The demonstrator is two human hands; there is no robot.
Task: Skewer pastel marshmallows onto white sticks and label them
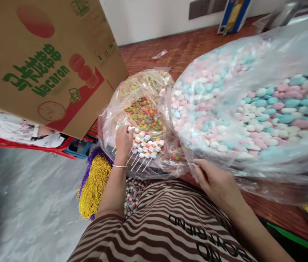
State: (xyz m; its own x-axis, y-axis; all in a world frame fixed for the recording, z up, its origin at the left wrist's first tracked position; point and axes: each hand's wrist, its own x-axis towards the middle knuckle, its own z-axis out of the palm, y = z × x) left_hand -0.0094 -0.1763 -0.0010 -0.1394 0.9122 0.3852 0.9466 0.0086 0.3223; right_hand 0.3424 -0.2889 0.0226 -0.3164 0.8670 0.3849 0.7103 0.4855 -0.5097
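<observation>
My left hand (123, 142) is closed at the upper left end of a cluster of candy skewers (148, 145), its fingertips pinched at a pale candy piece. The white sticks point down toward my body. Under and behind the skewers lies a clear bag of small colourful ring pieces (145, 114). My right hand (214, 180) has thumb and fingers closed on the near edge of a large clear plastic bag (224, 109). Pink, blue and white candies (276, 109) show through the bag's opening and its film.
A tall cardboard box (47, 69) stands at the upper left. Yellow bead strands (96, 185) hang beside the reddish wooden table (192, 40). A blue and yellow package (234, 16) stands at the back. Another person's arm (44, 131) shows beneath the box.
</observation>
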